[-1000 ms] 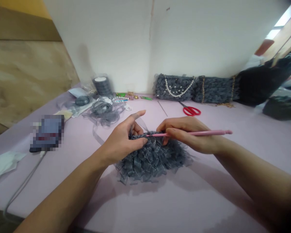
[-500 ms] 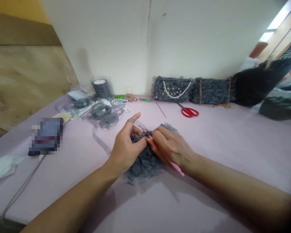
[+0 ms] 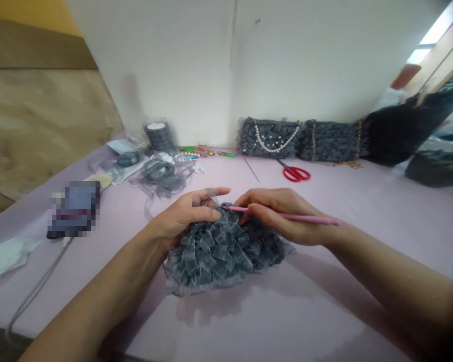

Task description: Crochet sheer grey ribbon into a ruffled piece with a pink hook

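A ruffled piece of grey ribbon crochet (image 3: 219, 251) is held above the pink tabletop in the middle of the view. My left hand (image 3: 184, 213) pinches its upper left edge between thumb and fingers, with a strand of sheer grey ribbon (image 3: 211, 195) running over the fingers. In my right hand (image 3: 283, 213) is a pink crochet hook (image 3: 305, 218), lying almost level. The hook's tip meets the top edge of the crochet, close to my left thumb. Some right fingers are hidden behind the work.
Loose grey ribbon (image 3: 160, 173) lies at the back left near a ribbon spool (image 3: 157, 136). Red-handled scissors (image 3: 296, 173) and a thin needle-like rod (image 3: 251, 170) lie beyond my hands. Two grey ruffled bags (image 3: 270, 141) stand by the wall. A cabled phone (image 3: 75, 208) is at left.
The crochet has turned so its ruffled face shows broadly toward me. The hook has swung from a steep slant to nearly level, and my right hand has turned with it.
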Action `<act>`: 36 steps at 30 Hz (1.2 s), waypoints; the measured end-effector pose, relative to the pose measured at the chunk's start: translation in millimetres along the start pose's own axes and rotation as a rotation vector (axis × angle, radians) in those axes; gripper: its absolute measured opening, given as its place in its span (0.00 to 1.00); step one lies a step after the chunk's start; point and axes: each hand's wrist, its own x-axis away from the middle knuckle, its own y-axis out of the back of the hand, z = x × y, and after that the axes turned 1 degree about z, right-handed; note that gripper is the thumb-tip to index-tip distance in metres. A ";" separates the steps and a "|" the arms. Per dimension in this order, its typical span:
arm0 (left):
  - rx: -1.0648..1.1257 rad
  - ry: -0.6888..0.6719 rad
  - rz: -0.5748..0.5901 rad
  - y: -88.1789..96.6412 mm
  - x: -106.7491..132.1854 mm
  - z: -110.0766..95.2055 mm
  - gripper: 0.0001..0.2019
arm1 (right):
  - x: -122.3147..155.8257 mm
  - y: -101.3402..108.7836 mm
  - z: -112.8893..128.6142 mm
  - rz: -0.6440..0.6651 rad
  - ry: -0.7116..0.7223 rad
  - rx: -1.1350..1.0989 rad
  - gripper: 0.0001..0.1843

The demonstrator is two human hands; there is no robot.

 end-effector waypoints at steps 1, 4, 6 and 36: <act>-0.011 0.001 0.012 0.8 0.0 -0.3 0.32 | 0.2 2.0 0.2 0.013 -0.027 -0.029 0.13; -0.024 0.006 0.041 2.0 0.3 -1.0 0.30 | 1.4 5.8 -3.1 0.048 -0.081 -0.175 0.13; -0.023 0.015 0.053 2.1 1.0 -1.5 0.29 | 2.4 6.9 -5.7 0.079 -0.122 -0.317 0.13; -0.063 -0.172 -0.045 -18.4 -2.0 12.9 0.33 | -0.8 -32.0 -0.4 -0.267 -0.081 0.132 0.17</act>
